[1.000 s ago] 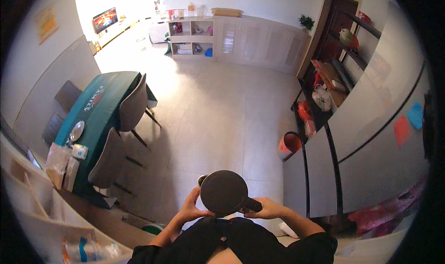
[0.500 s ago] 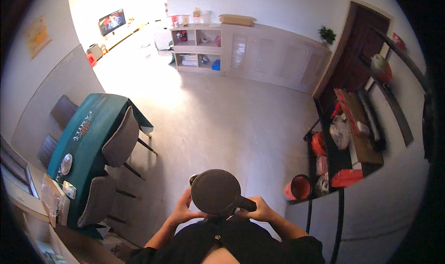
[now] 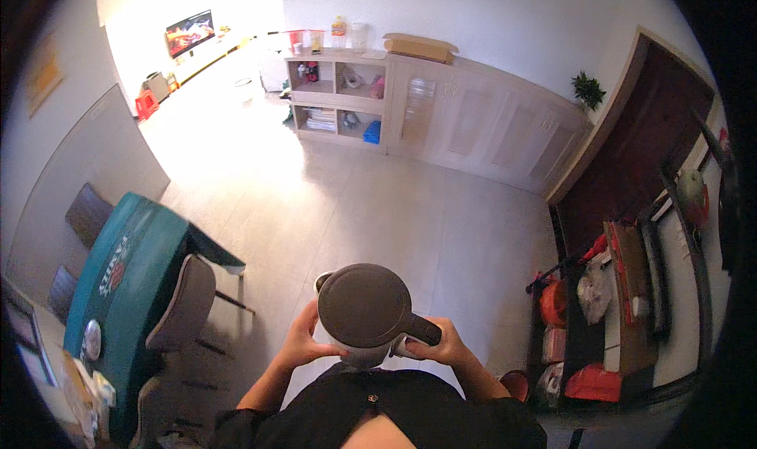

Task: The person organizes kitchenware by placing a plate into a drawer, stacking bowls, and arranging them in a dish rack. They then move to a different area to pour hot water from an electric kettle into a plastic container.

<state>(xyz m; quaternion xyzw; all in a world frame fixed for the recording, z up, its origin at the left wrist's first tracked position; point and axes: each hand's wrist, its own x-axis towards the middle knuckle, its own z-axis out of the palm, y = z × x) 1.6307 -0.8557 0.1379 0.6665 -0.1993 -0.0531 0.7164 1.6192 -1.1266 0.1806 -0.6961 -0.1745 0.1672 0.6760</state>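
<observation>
Close in front of the black top [image 3: 315, 417], a dark-lidded kettle [image 3: 364, 303] is held between both hands, its side cupped by the curved fingers and thumb of the left hand [image 3: 306, 342], its black handle [image 3: 424, 330] gripped by the right hand [image 3: 445, 345]. Farther off, a green-covered table [image 3: 150, 248] is flanked by a grey chair [image 3: 185, 303] at left; beyond the pale floor [image 3: 378, 212], a low cabinet [image 3: 481, 126] is set along the wall [image 3: 505, 23].

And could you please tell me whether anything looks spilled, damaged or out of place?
Nothing stands out: the left hand and right hand hold the dark-topped kettle, and no spill or damage shows.
</observation>
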